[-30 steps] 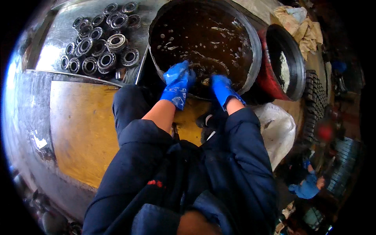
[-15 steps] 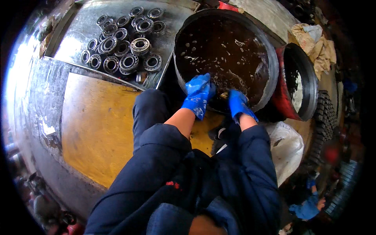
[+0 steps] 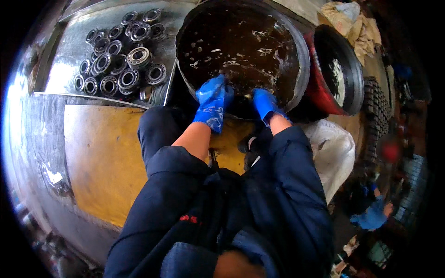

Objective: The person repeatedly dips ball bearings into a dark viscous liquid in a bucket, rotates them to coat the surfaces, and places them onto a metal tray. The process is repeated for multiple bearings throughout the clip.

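Note:
My left hand (image 3: pixel 212 102), in a wet blue rubber glove, reaches over the near rim of a wide metal drum (image 3: pixel 303 60). Its fingers are curled and closed, and what they grip is hidden against the dark liquid (image 3: pixel 236 37). To its right, my right hand (image 3: pixel 267 104), gloved in blue too, also dips past the rim with its fingers closed. A small tan thing (image 3: pixel 249 96) shows by the right fingertips, too unclear to name. Pale streaks of foam float on the brown liquid around both hands.
Several greasy bearings (image 3: pixel 128 78) lie heaped on a metal tray (image 3: pixel 65 72) at the left. A tipped red drum (image 3: pixel 320 78) stands right of the wide one, beside a white sack (image 3: pixel 336 143). Yellow board (image 3: pixel 102 157) lies at lower left. Another person's blue sleeve (image 3: pixel 371 214) shows far right.
The whole view has shifted, so the drum and tray appear further left and higher. Both hands stay at the drum's near side, with a slightly wider gap between them.

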A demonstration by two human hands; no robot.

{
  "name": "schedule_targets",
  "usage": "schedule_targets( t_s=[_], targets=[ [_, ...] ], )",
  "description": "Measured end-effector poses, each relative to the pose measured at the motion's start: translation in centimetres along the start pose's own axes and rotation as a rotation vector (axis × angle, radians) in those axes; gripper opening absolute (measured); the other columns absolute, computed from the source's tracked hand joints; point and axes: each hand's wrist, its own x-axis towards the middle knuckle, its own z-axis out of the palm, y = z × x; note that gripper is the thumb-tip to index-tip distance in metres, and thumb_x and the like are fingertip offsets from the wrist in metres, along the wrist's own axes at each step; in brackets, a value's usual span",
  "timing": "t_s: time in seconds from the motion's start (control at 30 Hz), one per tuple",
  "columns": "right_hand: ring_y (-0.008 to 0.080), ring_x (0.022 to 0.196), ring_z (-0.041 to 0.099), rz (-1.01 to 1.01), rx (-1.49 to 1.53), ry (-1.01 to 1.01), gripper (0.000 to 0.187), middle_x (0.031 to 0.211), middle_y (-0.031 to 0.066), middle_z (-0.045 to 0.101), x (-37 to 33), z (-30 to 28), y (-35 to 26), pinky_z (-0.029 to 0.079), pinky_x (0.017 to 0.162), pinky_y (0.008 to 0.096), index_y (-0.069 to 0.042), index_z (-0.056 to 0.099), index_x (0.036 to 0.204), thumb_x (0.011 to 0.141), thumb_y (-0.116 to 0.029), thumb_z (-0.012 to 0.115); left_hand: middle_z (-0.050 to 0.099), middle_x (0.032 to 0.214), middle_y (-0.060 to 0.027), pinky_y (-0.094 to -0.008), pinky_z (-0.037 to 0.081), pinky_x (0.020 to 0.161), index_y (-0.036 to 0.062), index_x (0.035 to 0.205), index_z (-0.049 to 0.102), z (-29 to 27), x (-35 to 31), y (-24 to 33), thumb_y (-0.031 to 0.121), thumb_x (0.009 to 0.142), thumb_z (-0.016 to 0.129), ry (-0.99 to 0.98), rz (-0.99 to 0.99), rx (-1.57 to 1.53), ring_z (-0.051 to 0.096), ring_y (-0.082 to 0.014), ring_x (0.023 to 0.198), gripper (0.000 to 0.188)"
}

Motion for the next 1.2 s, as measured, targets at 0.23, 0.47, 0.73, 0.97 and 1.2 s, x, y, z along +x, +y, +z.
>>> schedule_targets(
  t_s=[0.23, 0.47, 0.73, 0.97, 1.2],
  targets=[
    [0.0347, 0.13, 0.061, -0.008, -0.304, -0.235, 0.044, 0.143, 0.0139, 0.063, -0.8, -2.5, -5.7, 0.045, 0.111, 0.0484, -0.017, 0.065, 0.139, 0.102, -0.037, 0.055, 0.075, 0.103, -0.0165, -0.0479, 0.058, 0.087, 0.0125, 0.116, 0.071, -0.5, -0.3, -0.7, 0.037, 0.085, 0.066, -0.05, -0.039, 0.043, 0.071, -0.038, 0.098, 0.04],
    [0.0333, 0.139, 0.053, 0.004, 0.034, -0.204, 0.044, 0.151, 0.0158, 0.055, -2.3, -2.0, -4.4, 0.04, 0.116, 0.0458, -0.019, 0.059, 0.146, 0.105, -0.034, 0.048, 0.075, 0.103, -0.0164, -0.0477, 0.058, 0.087, 0.013, 0.115, 0.071, -1.3, -0.6, -1.7, 0.039, 0.086, 0.065, -0.068, -0.069, 0.049, 0.071, -0.0382, 0.099, 0.04],
    [0.0372, 0.138, 0.054, 0.045, -0.272, -0.325, 0.044, 0.151, 0.0154, 0.055, -0.5, -2.8, -4.7, 0.042, 0.115, 0.0476, -0.017, 0.064, 0.141, 0.103, -0.035, 0.051, 0.075, 0.113, -0.0141, -0.0457, 0.056, 0.095, 0.0164, 0.126, 0.069, -0.7, -0.3, -0.5, 0.04, 0.086, 0.065, -0.117, -0.08, 0.051, 0.071, -0.0352, 0.107, 0.047],
    [0.0373, 0.132, 0.06, 0.132, 0.004, -0.169, 0.044, 0.145, 0.0196, 0.059, -0.5, -2.3, -1.6, 0.046, 0.111, 0.0472, -0.011, 0.066, 0.136, 0.099, -0.033, 0.057, 0.075, 0.114, -0.0141, -0.0464, 0.057, 0.093, 0.0168, 0.128, 0.069, -1.6, 0.3, 1.2, 0.04, 0.086, 0.065, -0.226, -0.09, 0.096, 0.07, -0.0357, 0.107, 0.048],
    [0.038, 0.128, 0.062, 0.275, 0.215, -0.058, 0.048, 0.141, 0.0181, 0.063, -1.8, -3.4, -3.2, 0.049, 0.106, 0.046, -0.01, 0.067, 0.135, 0.103, -0.041, 0.051, 0.075, 0.111, -0.0151, -0.0476, 0.057, 0.091, 0.0155, 0.125, 0.069, -0.8, 0.1, 1.4, 0.04, 0.087, 0.064, -0.126, -0.045, 0.056, 0.071, -0.0367, 0.105, 0.046]
  ],
)
